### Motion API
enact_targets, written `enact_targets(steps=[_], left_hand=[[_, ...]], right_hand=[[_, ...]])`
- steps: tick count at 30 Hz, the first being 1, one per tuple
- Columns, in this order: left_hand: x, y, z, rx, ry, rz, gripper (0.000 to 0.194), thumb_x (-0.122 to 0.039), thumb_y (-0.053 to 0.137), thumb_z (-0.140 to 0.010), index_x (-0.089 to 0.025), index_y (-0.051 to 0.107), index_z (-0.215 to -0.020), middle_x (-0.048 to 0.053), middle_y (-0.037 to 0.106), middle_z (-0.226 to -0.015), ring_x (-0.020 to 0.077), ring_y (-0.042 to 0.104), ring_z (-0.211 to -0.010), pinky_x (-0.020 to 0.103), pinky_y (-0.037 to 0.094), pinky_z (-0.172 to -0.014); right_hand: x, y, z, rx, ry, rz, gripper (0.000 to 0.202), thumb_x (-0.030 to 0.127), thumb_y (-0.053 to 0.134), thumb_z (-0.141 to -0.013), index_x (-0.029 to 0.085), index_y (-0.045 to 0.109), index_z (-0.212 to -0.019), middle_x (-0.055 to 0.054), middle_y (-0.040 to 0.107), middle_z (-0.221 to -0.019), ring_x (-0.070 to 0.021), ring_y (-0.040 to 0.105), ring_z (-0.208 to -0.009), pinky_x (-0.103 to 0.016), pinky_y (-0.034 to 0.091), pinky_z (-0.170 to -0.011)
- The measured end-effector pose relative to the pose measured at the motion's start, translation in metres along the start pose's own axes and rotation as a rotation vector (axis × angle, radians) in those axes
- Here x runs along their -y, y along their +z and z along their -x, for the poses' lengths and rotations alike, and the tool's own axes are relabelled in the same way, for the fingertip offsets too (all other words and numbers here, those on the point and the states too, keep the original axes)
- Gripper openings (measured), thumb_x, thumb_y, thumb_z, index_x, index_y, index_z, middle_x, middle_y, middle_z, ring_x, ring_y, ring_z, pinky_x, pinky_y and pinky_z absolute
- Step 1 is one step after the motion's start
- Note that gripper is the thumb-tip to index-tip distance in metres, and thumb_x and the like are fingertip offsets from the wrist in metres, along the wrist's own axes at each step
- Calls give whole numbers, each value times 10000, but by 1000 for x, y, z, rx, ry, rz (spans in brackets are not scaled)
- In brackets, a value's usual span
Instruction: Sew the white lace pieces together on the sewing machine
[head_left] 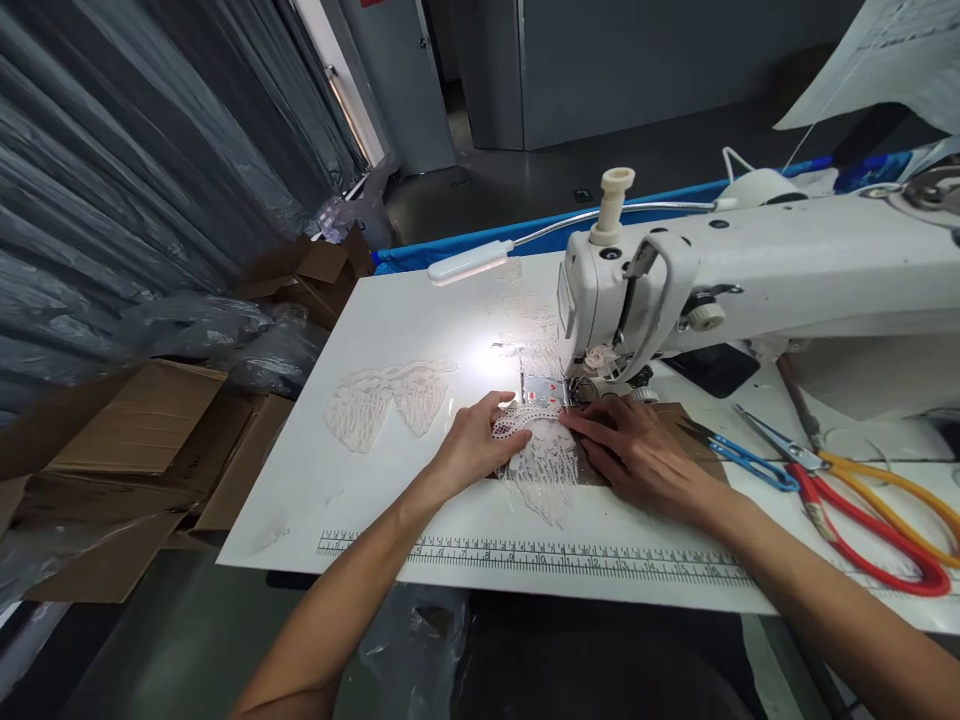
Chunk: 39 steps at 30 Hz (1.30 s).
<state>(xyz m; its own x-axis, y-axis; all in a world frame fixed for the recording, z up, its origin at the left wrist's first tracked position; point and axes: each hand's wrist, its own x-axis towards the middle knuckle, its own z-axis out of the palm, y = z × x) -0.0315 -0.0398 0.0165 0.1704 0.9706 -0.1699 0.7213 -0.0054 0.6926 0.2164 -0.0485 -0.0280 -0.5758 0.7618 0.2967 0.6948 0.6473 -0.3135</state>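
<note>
A white lace piece (pixel 541 455) lies in front of the sewing machine's (pixel 600 290) needle area, with its scalloped lower part pointing toward me. My left hand (pixel 480 435) grips its left edge, thumb on top of the lace and forefinger reaching toward the metal needle plate (pixel 541 390). From the right, my right hand (pixel 630 450) holds the lace's upper edge under its fingertips, just below the presser foot. The palm side of that hand is hidden. More lace (pixel 525 310) stretches away behind the needle plate.
Two joined lace triangles (pixel 390 400) lie left on the white table (pixel 300 500). Blue thread snips (pixel 750 465) and red-and-orange-handled scissors (pixel 862 490) rest at the right. A lit lamp (pixel 471 262) hangs over the table, and a printed ruler (pixel 525 557) runs along its front edge. Cardboard boxes (pixel 142 420) stand left.
</note>
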Motion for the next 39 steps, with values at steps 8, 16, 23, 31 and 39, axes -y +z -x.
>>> enact_targets(steps=[8,16,23,31,39], left_hand=[[-3,0,1,22,-35,27,606,-459,703,-786,-196,549,-1310,60,653,-896,172,625,-688,297,502,-655],[4,2,-2,6,-24,76,630,-490,724,-764,-188,565,-1293,46,634,-800,219,648,-766,303,499,-650],[5,2,-2,5,-18,53,606,-478,726,-760,-197,578,-1277,71,661,-904,238,652,-875,322,515,-708],[0,-4,0,29,39,29,470,-464,669,-819,-199,639,-1206,9,635,-735,158,592,-634,283,477,-617],[2,-5,-1,-32,75,35,302,-392,608,-853,-181,713,-1042,-3,616,-680,128,576,-606,247,460,-564]], right_hand=[[1,4,0,9,32,57,448,237,405,-962,197,486,-1401,-155,560,-1173,-324,498,-1059,-531,462,-877],[13,-10,9,56,-12,-95,445,190,468,-902,277,574,-1325,-109,592,-1184,-305,526,-1109,-526,470,-907],[12,-12,10,79,-44,-73,404,214,491,-894,297,637,-1261,-112,587,-1210,-331,516,-1140,-562,460,-918],[7,-7,11,75,-75,-45,382,191,516,-889,299,644,-1232,-109,572,-1229,-325,516,-1143,-561,458,-915],[8,-7,13,53,-65,-47,375,222,498,-898,303,655,-1229,-112,593,-1212,-327,549,-1090,-548,496,-858]])
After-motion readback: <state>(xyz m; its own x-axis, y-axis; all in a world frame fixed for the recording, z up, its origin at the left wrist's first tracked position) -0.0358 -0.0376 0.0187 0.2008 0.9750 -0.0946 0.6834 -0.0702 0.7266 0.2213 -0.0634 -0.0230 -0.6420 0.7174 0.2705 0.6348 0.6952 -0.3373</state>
